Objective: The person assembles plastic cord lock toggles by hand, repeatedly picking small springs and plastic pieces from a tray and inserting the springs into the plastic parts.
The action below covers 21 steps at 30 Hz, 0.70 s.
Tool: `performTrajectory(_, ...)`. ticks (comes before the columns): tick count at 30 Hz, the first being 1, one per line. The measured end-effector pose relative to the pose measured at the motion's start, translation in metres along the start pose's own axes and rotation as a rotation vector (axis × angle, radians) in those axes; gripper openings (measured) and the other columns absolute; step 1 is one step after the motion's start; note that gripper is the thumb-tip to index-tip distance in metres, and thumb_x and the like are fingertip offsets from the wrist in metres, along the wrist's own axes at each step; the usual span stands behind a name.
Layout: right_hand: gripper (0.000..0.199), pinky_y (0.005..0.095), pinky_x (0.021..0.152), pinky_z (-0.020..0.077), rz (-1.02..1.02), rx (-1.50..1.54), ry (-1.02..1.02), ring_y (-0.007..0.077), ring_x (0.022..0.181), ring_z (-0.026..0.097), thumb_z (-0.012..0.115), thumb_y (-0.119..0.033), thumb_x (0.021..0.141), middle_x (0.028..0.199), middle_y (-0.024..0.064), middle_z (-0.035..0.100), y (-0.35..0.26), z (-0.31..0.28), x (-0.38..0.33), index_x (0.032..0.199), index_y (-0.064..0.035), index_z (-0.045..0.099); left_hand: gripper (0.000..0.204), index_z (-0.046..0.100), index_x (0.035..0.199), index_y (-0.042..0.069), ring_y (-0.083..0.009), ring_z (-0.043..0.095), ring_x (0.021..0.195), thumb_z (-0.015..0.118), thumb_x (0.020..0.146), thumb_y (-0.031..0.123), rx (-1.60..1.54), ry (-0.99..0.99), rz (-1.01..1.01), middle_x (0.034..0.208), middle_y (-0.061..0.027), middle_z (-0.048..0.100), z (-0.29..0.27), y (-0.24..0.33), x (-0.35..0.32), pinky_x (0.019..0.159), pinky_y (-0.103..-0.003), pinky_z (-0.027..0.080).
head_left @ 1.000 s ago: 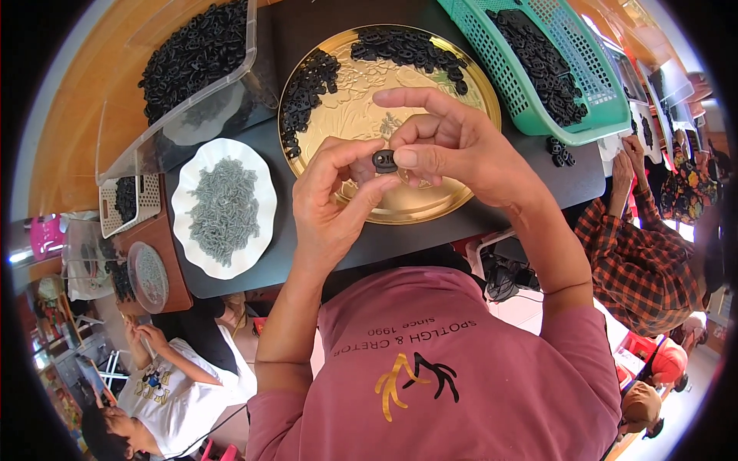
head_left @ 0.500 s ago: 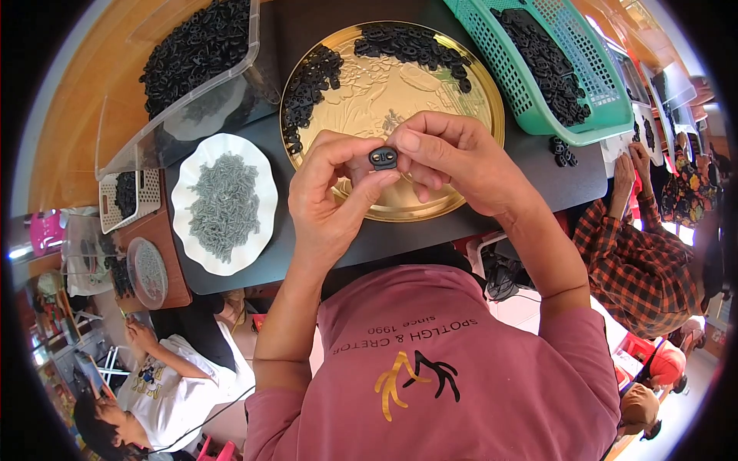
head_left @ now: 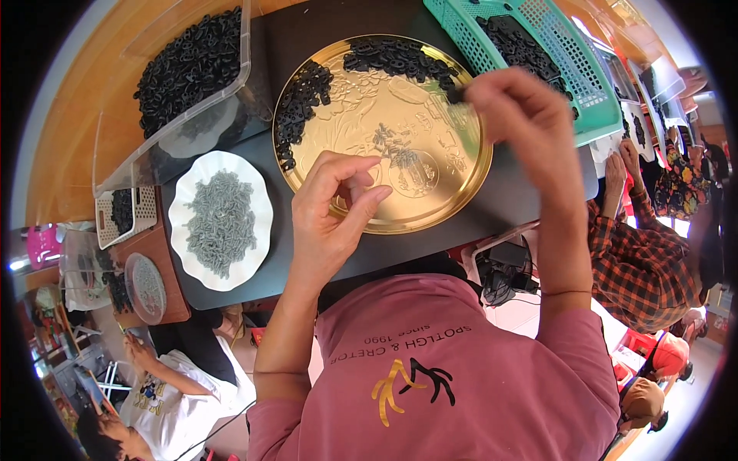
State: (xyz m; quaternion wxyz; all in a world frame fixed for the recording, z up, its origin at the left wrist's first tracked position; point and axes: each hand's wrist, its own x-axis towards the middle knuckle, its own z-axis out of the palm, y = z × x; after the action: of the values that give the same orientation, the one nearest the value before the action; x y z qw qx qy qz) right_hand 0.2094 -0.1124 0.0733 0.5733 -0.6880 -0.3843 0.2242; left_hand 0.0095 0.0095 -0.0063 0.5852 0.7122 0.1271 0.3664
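Dark grey table [head_left: 507, 192] under a round gold embossed metal tray [head_left: 453, 165], its edge lined with small black plastic parts [head_left: 396, 55].
Right hand [head_left: 519, 111] pinches above them, its catch hidden; left hand [head_left: 334, 211] hovers, fingertips loosely together.

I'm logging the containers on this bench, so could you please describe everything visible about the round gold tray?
The gold tray is round, shiny and metallic-looking, with an embossed pattern and a raised rim. It lies flat on the dark tabletop. Small black parts arc along its far and left edge. The left hand hovers over its near rim.
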Motion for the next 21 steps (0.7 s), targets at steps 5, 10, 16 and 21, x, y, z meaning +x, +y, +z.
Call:
performTrajectory(5,0.019,0.0159,0.053,0.037,-0.301,-0.506,0.556,-0.0007,0.062,0.045,0.068,-0.016,0.087,0.079,-0.0052,0.06,0.001,-0.061,0.025,0.101,-0.0035,0.069,0.019,0.064,0.099,0.001,-0.0059,0.049,0.062,0.068,0.08,-0.003,0.031,-0.04,-0.089,0.08,-0.0026,0.055,-0.002,0.001,-0.004,0.053,-0.02,0.039)
performTrajectory(10,0.018,0.0174,0.054,0.0371,-0.368,-0.407,0.393,0.0014,0.061,0.044,0.068,-0.014,0.086,0.077,-0.0041,0.06,0.011,-0.038,0.026,0.1,-0.003,0.068,0.01,0.064,0.094,0.0,-0.0098,0.053,0.058,0.065,0.083,-0.001,0.191,-0.112,-0.088,0.073,-0.0056,0.057,-0.003,-0.005,-0.007,0.051,-0.023,0.041)
performTrajectory(16,0.014,0.0263,0.065,0.0478,-0.354,-0.532,-0.17,0.0149,0.071,0.06,0.063,-0.008,0.087,0.085,0.0078,0.065,0.029,0.044,0.037,0.098,-0.0016,0.067,0.008,0.062,0.089,-0.001,-0.0262,0.059,0.063,0.065,0.083,0.002,0.397,-0.143,-0.005,0.077,-0.0118,0.059,-0.003,-0.01,-0.007,0.056,-0.034,0.047)
performTrajectory(21,0.017,0.036,0.069,0.0496,-0.527,-0.604,-0.271,0.029,0.076,0.062,0.06,-0.009,0.085,0.089,0.0116,0.062,0.056,0.09,0.066,0.099,-0.0033,0.068,0.007,0.062,0.09,-0.001,-0.0219,0.059,0.063,0.065,0.084,0.003,0.42,-0.154,-0.008,0.075,-0.0107,0.059,-0.003,-0.009,-0.005,0.056,-0.031,0.045)
